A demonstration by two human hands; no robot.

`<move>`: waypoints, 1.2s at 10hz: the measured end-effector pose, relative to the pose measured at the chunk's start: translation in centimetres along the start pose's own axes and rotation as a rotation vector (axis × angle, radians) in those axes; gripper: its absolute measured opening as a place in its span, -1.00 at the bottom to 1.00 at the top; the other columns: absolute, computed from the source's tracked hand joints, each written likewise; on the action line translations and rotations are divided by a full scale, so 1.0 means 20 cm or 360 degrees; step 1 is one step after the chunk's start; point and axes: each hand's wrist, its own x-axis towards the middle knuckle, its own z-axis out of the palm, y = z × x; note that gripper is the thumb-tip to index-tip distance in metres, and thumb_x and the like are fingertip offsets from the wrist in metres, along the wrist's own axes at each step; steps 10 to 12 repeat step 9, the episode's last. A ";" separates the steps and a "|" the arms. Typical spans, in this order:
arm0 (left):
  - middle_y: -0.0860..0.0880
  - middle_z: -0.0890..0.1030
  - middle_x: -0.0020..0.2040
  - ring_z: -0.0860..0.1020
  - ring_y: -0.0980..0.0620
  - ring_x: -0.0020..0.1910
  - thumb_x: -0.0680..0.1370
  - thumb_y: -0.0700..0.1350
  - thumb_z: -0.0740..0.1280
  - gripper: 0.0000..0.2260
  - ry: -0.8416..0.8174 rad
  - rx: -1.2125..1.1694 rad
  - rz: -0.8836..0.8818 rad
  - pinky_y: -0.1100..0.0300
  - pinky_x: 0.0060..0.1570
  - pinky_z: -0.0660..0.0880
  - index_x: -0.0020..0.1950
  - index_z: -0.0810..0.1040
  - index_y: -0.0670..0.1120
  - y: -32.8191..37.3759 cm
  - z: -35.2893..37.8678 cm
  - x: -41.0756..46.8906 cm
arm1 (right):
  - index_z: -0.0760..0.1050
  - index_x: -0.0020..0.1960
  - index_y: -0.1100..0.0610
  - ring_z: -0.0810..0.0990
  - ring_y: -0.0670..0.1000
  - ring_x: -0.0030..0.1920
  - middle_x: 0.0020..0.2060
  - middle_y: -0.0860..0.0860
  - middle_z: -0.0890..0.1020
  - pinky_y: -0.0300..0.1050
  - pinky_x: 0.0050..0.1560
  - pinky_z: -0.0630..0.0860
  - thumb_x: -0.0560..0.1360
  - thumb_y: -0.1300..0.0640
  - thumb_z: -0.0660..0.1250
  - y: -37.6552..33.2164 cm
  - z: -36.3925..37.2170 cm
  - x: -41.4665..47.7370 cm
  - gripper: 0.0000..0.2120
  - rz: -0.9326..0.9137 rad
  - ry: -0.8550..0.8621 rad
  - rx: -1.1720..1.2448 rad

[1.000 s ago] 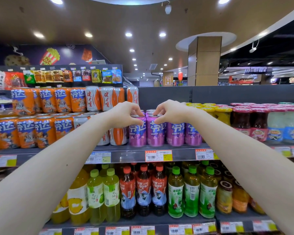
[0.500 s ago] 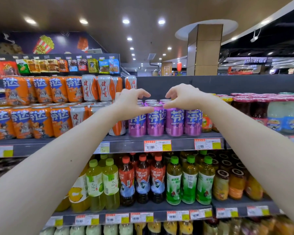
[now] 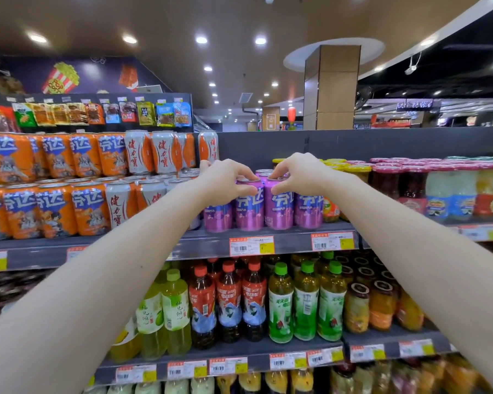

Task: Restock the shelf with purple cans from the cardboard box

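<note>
Four upright purple cans [image 3: 278,214], white-lettered, stand in a touching row at the front edge of the grey shelf [image 3: 291,241]; the left hand [image 3: 225,182] and right hand [image 3: 299,174] each grip a middle can's top.

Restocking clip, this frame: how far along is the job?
Done: four purple cans line the shelf front, with more behind. In hand: the left hand grips the left-middle can by its top, the right hand the right-middle can; both cans stand on the shelf. Left: unclear, since the cardboard box is out of view.

glossy metal purple cans [image 3: 264,207], matt grey shelf [image 3: 199,244], paper price labels [image 3: 251,245]
</note>
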 end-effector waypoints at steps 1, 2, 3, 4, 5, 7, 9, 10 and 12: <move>0.12 0.62 0.35 0.49 -0.07 0.35 0.58 0.28 0.36 -0.68 0.0021 -0.0031 -0.0005 -0.11 0.34 0.15 0.31 0.60 0.26 0.00 0.02 -0.01 | 0.55 0.35 -0.06 0.56 0.01 0.21 0.25 -0.07 0.62 0.00 0.20 0.51 0.39 -0.15 0.54 0.01 -0.05 -0.03 -0.44 0.0012 0.0007 -0.0030; 0.13 0.62 0.35 0.50 -0.06 0.33 0.59 0.27 0.36 -0.70 0.0028 -0.0072 -0.0001 -0.10 0.35 0.13 0.31 0.59 0.28 -0.01 0.02 -0.01 | 0.53 0.38 0.01 0.56 0.03 0.19 0.28 0.00 0.60 -0.10 0.09 0.49 0.42 0.02 0.54 0.07 -0.13 -0.06 -0.45 0.0104 -0.0005 -0.0037; 0.14 0.60 0.37 0.49 -0.06 0.36 0.60 0.24 0.37 -0.71 0.0024 -0.0095 0.0018 -0.12 0.36 0.11 0.31 0.59 0.27 -0.01 0.02 -0.02 | 0.58 0.35 0.07 0.60 0.07 0.13 0.20 0.04 0.65 -0.08 0.05 0.56 0.44 0.08 0.54 0.10 -0.13 -0.08 -0.51 0.0177 -0.0086 -0.0301; 0.15 0.58 0.40 0.47 -0.05 0.40 0.61 0.19 0.38 -0.73 0.0030 -0.0104 0.0015 -0.11 0.36 0.11 0.32 0.59 0.26 -0.02 0.01 -0.03 | 0.60 0.33 0.09 0.63 0.06 0.08 0.16 0.05 0.68 -0.11 -0.04 0.56 0.45 0.08 0.55 0.10 -0.10 -0.08 -0.54 0.0167 -0.0010 -0.0359; 0.15 0.57 0.41 0.47 -0.05 0.41 0.62 0.18 0.37 -0.73 0.0033 -0.0124 0.0009 -0.12 0.36 0.13 0.32 0.59 0.26 -0.02 0.01 -0.04 | 0.59 0.34 0.07 0.63 0.06 0.08 0.16 0.05 0.68 -0.10 -0.05 0.57 0.46 0.04 0.54 0.10 -0.09 -0.09 -0.53 0.0170 0.0004 -0.0352; 0.06 0.69 0.21 0.54 -0.03 0.27 0.65 0.17 0.28 -0.69 0.0110 -0.0134 -0.0024 -0.06 0.36 0.15 0.39 0.51 0.25 -0.01 0.03 -0.06 | 0.56 0.37 0.06 0.62 0.07 0.08 0.19 0.05 0.65 0.02 0.00 0.66 0.48 0.07 0.50 0.10 -0.07 -0.11 -0.54 0.0218 0.0015 -0.0307; -0.05 0.56 0.42 0.46 -0.10 0.44 0.64 0.08 0.23 -0.55 0.0379 0.0211 -0.0038 -0.15 0.44 0.21 0.54 0.43 0.04 -0.02 0.00 -0.14 | 0.42 0.45 0.05 0.61 0.04 -0.01 0.19 0.05 0.62 -0.01 -0.13 0.65 0.50 0.07 0.41 0.00 -0.05 -0.17 -0.47 0.0211 0.0115 -0.0304; -0.05 0.56 0.42 0.46 -0.10 0.44 0.64 0.08 0.23 -0.55 0.0379 0.0211 -0.0038 -0.15 0.44 0.21 0.54 0.43 0.04 -0.02 0.00 -0.14 | 0.42 0.45 0.05 0.61 0.04 -0.01 0.19 0.05 0.62 -0.01 -0.13 0.65 0.50 0.07 0.41 0.00 -0.05 -0.17 -0.47 0.0211 0.0115 -0.0304; -0.05 0.56 0.42 0.46 -0.10 0.44 0.64 0.08 0.23 -0.55 0.0379 0.0211 -0.0038 -0.15 0.44 0.21 0.54 0.43 0.04 -0.02 0.00 -0.14 | 0.42 0.45 0.05 0.61 0.04 -0.01 0.19 0.05 0.62 -0.01 -0.13 0.65 0.50 0.07 0.41 0.00 -0.05 -0.17 -0.47 0.0211 0.0115 -0.0304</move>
